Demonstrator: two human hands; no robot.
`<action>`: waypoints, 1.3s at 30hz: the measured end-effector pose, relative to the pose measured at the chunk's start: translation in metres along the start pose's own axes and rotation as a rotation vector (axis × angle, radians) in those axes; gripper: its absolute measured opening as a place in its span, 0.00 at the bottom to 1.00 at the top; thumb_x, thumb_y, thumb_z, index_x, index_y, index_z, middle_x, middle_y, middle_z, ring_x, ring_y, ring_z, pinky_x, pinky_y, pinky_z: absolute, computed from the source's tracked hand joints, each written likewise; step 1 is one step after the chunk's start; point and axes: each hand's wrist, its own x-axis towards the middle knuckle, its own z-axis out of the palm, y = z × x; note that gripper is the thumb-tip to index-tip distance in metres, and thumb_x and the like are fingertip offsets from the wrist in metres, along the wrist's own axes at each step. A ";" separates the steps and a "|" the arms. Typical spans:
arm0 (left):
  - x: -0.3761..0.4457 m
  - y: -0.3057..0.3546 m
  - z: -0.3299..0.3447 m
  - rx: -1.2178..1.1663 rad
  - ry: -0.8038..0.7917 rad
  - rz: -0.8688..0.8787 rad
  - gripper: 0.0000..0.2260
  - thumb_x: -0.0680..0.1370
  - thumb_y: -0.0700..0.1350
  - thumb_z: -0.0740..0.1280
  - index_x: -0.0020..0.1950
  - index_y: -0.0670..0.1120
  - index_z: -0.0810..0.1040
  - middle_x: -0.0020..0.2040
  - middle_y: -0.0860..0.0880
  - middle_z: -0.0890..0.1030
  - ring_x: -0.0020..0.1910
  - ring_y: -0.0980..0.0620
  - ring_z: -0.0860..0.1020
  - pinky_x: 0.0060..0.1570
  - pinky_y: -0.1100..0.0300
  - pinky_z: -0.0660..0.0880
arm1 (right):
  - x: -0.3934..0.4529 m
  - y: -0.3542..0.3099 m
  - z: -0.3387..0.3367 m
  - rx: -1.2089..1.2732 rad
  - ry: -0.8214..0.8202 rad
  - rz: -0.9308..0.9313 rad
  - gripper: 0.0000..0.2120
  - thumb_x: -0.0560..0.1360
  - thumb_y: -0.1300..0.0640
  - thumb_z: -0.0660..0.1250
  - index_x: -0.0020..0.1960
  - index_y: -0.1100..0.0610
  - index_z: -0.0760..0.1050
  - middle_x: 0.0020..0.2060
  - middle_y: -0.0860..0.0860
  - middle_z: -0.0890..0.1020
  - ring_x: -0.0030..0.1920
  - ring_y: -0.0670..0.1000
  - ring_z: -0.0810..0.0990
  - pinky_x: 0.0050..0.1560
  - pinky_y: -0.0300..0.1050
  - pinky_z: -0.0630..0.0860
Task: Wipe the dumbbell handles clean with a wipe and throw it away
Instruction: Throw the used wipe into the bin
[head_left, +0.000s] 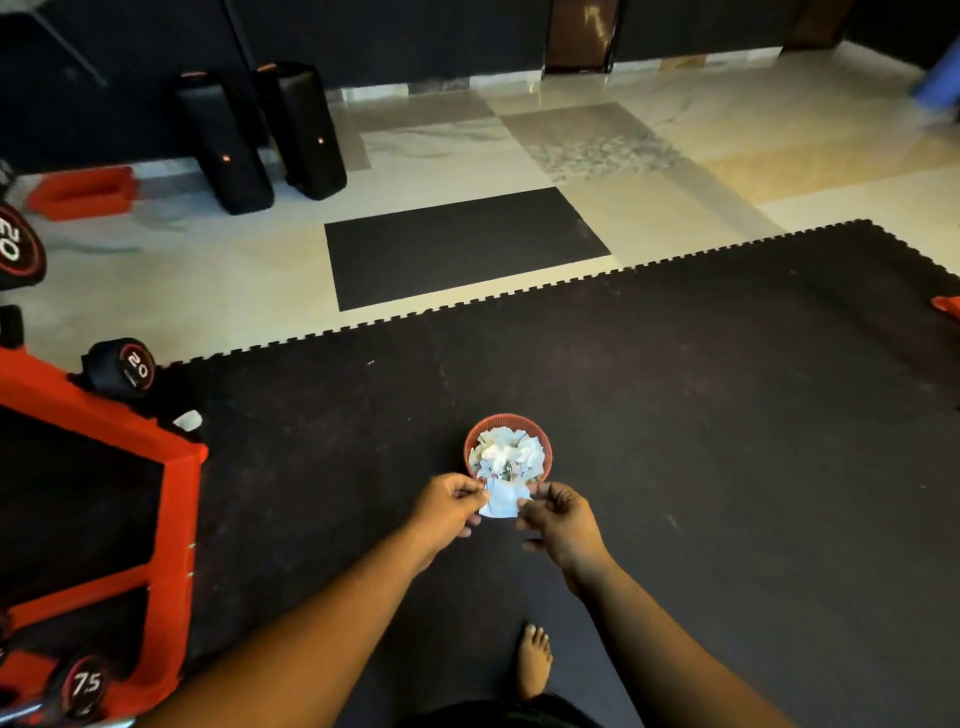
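A small white wipe (502, 502) is stretched between my two hands, just in front of a red mesh bin (474, 435) on the black floor mat. My left hand (451, 506) pinches the wipe's left edge and my right hand (558, 519) pinches its right edge. The bin is filled with several crumpled white wipes (506, 452). Black dumbbells sit on the red rack (171, 499) at the left: one marked 20 (122, 368) on top and one marked 7.5 (83, 686) lower down.
My bare foot (535, 657) stands on the black puzzle mat (727, 415). A separate black mat (462, 247) lies on the tiled floor beyond. Two tall black speakers (260, 137) lean by the far wall, with a red object (80, 192) to their left.
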 end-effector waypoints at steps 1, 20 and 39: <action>0.012 0.007 0.006 0.007 0.012 -0.008 0.05 0.81 0.44 0.70 0.56 0.48 0.81 0.50 0.50 0.85 0.44 0.53 0.83 0.42 0.60 0.80 | 0.015 -0.006 -0.008 -0.001 -0.015 0.011 0.07 0.79 0.60 0.69 0.56 0.60 0.76 0.40 0.54 0.84 0.38 0.50 0.82 0.37 0.46 0.80; 0.195 0.045 0.031 -0.012 0.043 -0.169 0.07 0.80 0.41 0.71 0.57 0.46 0.80 0.47 0.48 0.84 0.40 0.53 0.81 0.36 0.61 0.77 | 0.202 -0.045 -0.040 -0.125 -0.009 0.166 0.08 0.78 0.59 0.71 0.55 0.56 0.75 0.38 0.54 0.84 0.37 0.52 0.83 0.39 0.51 0.82; 0.418 -0.020 0.054 0.084 -0.082 -0.387 0.05 0.80 0.41 0.71 0.55 0.45 0.81 0.54 0.43 0.84 0.52 0.45 0.83 0.48 0.54 0.80 | 0.430 0.032 -0.030 -0.307 0.081 0.463 0.07 0.77 0.60 0.71 0.53 0.51 0.77 0.44 0.51 0.86 0.38 0.54 0.87 0.40 0.61 0.84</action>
